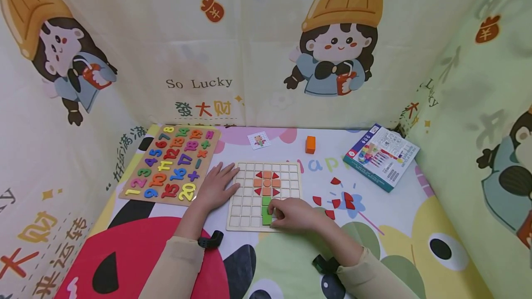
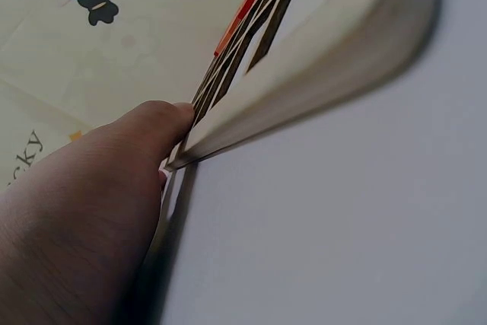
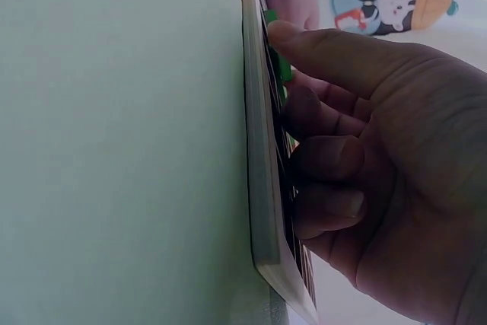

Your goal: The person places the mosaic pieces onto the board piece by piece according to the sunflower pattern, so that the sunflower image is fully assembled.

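A wooden grid board point(image 1: 245, 209) lies in the middle of the table. Orange square tiles point(image 1: 267, 175) and red corner pieces point(image 1: 276, 191) form a flower shape on it, above a column of green tiles point(image 1: 266, 201). My right hand point(image 1: 297, 215), fingers curled, pinches a green square tile point(image 3: 285, 66) between thumb and index finger low in that column. Part of this tile is covered by the fingers. My left hand point(image 1: 214, 188) rests with extended fingers at the board's left edge; in the left wrist view its thumb point(image 2: 163, 123) touches the board's rim.
A number puzzle board point(image 1: 143, 188) lies left of the left hand. Several loose red pieces point(image 1: 335, 181) are scattered right of the grid board. Behind it are a small patterned card point(image 1: 259, 140) and an orange block point(image 1: 310, 145). A box point(image 1: 382, 156) lies at the back right.
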The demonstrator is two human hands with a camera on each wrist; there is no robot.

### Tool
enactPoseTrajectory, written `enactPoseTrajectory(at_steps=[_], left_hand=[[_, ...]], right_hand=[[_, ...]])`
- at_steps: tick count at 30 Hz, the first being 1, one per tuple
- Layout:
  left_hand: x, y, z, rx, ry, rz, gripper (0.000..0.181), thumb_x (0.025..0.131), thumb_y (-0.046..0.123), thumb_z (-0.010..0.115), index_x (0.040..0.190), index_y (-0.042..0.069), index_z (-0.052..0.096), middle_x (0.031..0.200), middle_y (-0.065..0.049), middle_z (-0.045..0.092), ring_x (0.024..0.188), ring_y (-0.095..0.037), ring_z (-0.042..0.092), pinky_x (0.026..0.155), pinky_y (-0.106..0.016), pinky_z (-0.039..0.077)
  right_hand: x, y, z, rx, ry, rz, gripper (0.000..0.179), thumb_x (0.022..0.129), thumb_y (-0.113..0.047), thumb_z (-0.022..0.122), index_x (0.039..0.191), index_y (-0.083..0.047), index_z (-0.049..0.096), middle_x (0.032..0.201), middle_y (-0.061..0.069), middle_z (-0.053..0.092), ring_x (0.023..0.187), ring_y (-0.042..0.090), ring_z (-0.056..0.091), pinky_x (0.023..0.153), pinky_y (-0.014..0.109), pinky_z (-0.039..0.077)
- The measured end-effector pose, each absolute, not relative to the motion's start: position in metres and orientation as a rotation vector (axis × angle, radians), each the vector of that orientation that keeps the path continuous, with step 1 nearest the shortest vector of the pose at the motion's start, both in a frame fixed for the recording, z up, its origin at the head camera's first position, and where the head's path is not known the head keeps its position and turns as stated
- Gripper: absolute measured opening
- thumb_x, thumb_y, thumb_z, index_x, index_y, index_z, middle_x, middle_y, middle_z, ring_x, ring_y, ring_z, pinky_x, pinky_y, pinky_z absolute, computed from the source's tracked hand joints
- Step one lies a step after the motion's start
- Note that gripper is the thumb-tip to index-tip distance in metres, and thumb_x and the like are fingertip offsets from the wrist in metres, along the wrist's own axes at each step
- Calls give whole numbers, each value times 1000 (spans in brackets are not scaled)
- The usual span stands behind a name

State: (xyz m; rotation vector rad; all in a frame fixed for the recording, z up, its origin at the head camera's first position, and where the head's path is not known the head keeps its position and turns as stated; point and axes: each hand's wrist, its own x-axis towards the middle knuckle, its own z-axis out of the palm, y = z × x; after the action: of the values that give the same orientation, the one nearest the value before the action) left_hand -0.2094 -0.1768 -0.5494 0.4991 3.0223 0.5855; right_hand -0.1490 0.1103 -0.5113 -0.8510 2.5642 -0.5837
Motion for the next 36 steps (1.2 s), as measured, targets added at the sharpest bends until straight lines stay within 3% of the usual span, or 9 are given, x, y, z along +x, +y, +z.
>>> enactPoseTrajectory(at_steps=[16,27,36], left_hand=[[-210,-177,-549,507,3028,584,62,97,51,54,152,27,41,162,0,33,154,-36,14,125,-56,12],[-211,-176,-548,498,3010,570,62,97,53,52,153,28,39,163,2,31,154,-34,12,126,-54,11],[-211,-177,-550,489,3011,561,63,97,55,50,153,29,38,163,2,30,155,-34,12,126,-54,10]], right_hand=[[-149,111,-511,-925,2565,-550,24,86,-44,74,101,-31,62,67,-16,52,64,2,50,58,19,42],[-149,115,-511,-994,2538,-590,19,90,-41,69,108,-35,66,68,-17,53,64,1,49,61,18,43],[-154,129,-497,-863,2494,-691,14,94,-35,65,108,-33,68,85,-19,62,78,4,55,70,21,49]])
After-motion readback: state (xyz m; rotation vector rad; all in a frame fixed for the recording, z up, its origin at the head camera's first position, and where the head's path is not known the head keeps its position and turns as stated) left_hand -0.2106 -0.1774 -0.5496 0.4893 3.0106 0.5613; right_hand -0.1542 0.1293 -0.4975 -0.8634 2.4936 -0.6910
